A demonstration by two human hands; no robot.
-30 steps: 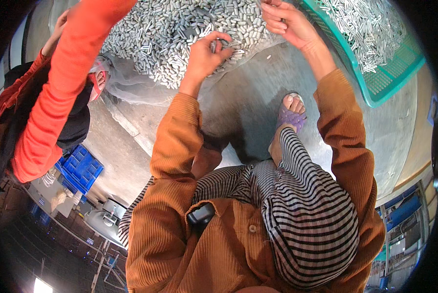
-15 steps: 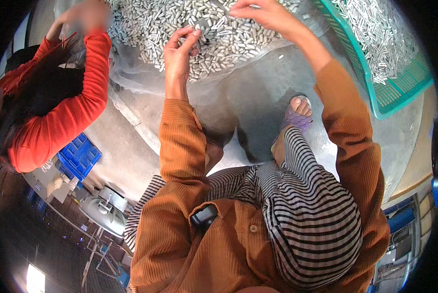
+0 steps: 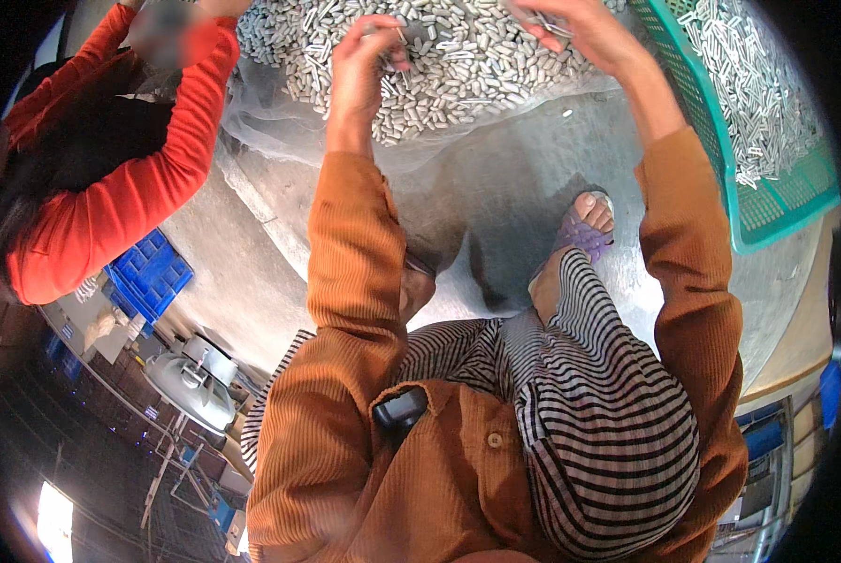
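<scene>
A wide heap of small silver-grey rod-shaped pieces (image 3: pixel 481 70) lies on a thin translucent sheet (image 3: pixel 261 122) on the floor. Over the heap's left part is my left hand (image 3: pixel 357 80), its fingers curled around a few of the small silver pieces near the fingertips. Toward the upper right, my right hand (image 3: pixel 585 33) hovers above the heap's edge with bent fingers. Something greyish shows between those fingers, but blur and the frame's edge keep me from making it out. Both forearms wear brown corduroy sleeves.
A green plastic basket (image 3: pixel 721 159) at the right holds thinner silver pins (image 3: pixel 744 94). At the left, a person in a red sleeve (image 3: pixel 129 206) reaches to the heap's far side. A blue tray (image 3: pixel 153 277) lies behind that person. My sandalled foot (image 3: pixel 589 220) stands near the heap.
The view has shifted slightly. My right hand has moved rightward, away from my left hand, and its fingers have curled in. The left hand has turned, its fingers still bent.
</scene>
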